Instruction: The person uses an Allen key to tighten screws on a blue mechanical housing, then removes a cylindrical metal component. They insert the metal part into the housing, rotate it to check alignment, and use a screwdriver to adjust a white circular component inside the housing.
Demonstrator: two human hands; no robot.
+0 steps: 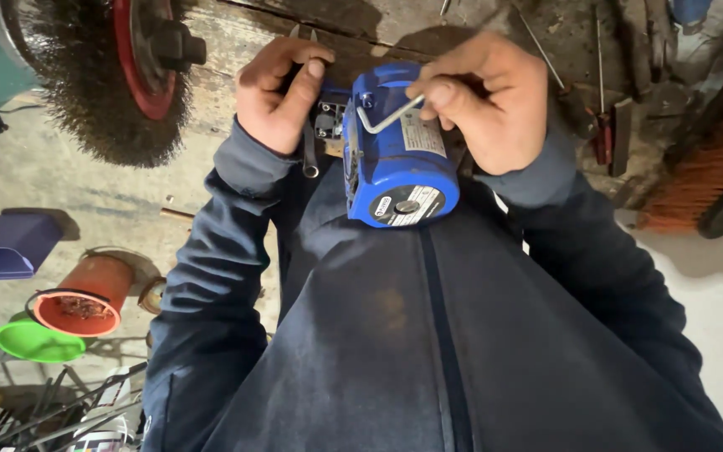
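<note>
Evidently the blue motor housing (399,151) is braced against the person's dark jacket (428,335) at the edge of the worn wooden workbench (236,50), so that the body steadies it while both hands work on it. Its round end cap, bearing a label, faces toward the camera, and its long axis runs from that cap away toward the bench, tilted a little to the left. The right hand (491,100) is closed in a pinch on a silver hex key (387,117), whose short leg goes down into the top of the housing near its far end, while the long leg slants up to the right into the fingers, a hold that looks suited to turning. The left hand (282,92) is curled shut around a dark part at the housing's left side, thumb laid on top, seemingly to keep it from twisting; a metal wrench (310,151) hangs down just beneath that hand. A wire wheel brush (94,84) with a red hub stands to the left, and below it on the floor lie an orange pot (85,297), a green bowl (35,341) and a blue bin (10,244)
</note>
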